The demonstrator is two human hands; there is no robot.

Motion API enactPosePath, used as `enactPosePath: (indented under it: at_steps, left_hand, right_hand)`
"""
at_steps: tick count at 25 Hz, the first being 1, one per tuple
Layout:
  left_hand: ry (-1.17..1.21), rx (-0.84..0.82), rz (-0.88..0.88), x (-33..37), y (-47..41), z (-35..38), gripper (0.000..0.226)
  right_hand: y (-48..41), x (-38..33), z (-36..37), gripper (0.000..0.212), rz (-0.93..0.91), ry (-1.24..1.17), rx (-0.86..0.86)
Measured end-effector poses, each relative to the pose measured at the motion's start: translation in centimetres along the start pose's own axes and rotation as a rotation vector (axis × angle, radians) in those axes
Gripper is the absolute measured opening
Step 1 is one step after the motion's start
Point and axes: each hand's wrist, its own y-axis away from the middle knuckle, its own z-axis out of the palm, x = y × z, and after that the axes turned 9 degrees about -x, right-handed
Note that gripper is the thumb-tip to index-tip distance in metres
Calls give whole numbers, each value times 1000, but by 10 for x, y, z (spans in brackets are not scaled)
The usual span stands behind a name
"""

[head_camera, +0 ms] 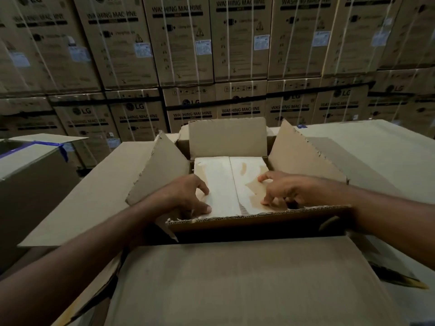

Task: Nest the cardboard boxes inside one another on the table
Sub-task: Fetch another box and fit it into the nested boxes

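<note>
The smaller cardboard box [227,137] sits open inside the larger cardboard box [235,278], in the middle of the view; its left flap [162,170] leans outward, its far flap stands upright, its right flap [299,161] leans outward with a ragged, torn edge; the near wall shows a corrugated top edge [259,215]; the floor [219,175] is pale, with a seam down the middle and brown patches where the surface has torn away. The larger box's flaps lie spread around it, broad and plain brown; whatever the boxes stand on is hidden under them.

At far left another box [30,180] carries blue tape [62,149] along its top edge; behind everything rises a wall of stacked washing-machine cartons [183,43], strapped and labelled.

Both forearms reach in over the larger box's near flap; the left hand [188,196] is spread with fingers arched, tips and thumb pressing the pale floor near the left wall, gripping nothing; the right hand [282,189] is likewise spread and arched, fingertips on the floor's right half, holding nothing.
</note>
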Motion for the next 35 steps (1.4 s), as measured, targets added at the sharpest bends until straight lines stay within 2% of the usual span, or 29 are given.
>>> enactPosePath:
  at_steps: [4,9,12,16,19,22,25,30,35]
  left_hand:
    - [-136,-88,24,-10,-14,22,66]
    - [-228,-193,37,-4,-8,19,69]
    - [-359,-207,65,4,-2,19,46]
    - [-438,-187,169,29,11,24,69]
    - [-411,-185,204,40,21,28,69]
    - [-393,-170,252,38,29,33,65]
    - [-378,-158,282,40,33,33,56]
    - [-377,-175,375,47,28,33,44]
    - [-307,-237,435,45,21,36,37]
  right_hand:
    - [-11,7,18,82,9,209,-22]
    - [-13,9,11,85,22,272,-96]
    - [-12,-2,8,84,-24,473,-130]
    - [-4,-17,10,88,-103,703,-77]
    - [7,-3,35,77,-126,808,-23]
    - [19,13,50,59,-201,791,43]
    - [12,14,45,55,-291,796,146]
    - [-16,-8,38,39,-170,547,27]
    - [-34,-24,34,35,-99,300,-53]
